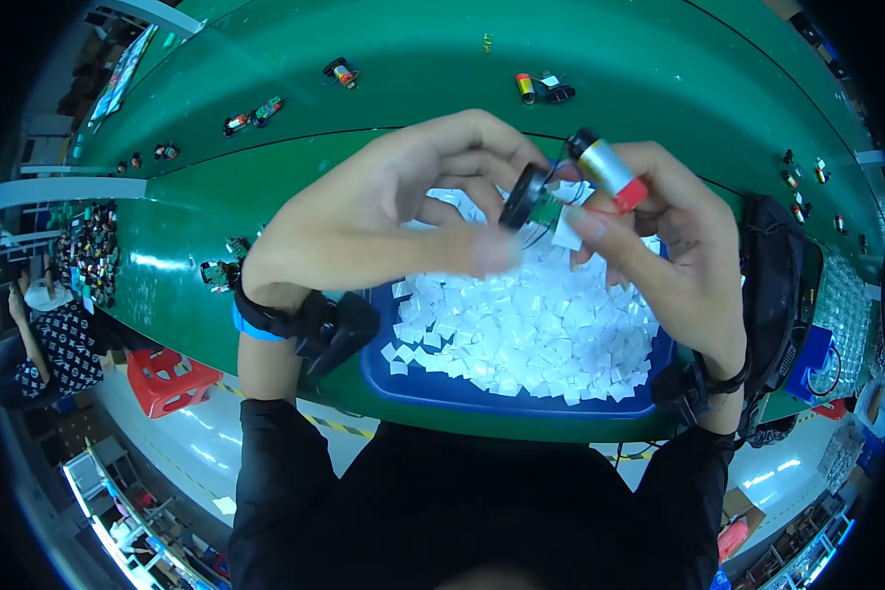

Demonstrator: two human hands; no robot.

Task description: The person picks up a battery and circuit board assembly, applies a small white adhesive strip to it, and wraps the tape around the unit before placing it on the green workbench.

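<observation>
Both my hands are raised over a blue tray (374, 366) heaped with small white square pieces (521, 334). Between them is a small wired electronic assembly: a round black part (525, 197), a green circuit board (548, 209) and a cylindrical cell (608, 169) with a silver-yellow body and red end. My right hand (674, 246) pinches the assembly by the board, the cell lying across its fingers. A white square (567, 228) is at its thumb tip. My left hand (403, 202) curls its fingers around the round black part; its thumb is blurred.
More such assemblies lie along the green table (413, 79), including one by a white piece (551, 87) at the far side. Another (222, 270) sits by my left wrist. Many parts pile up (87, 251) at left. A black bag (772, 295) stands at right. A person (54, 329) sits at far left.
</observation>
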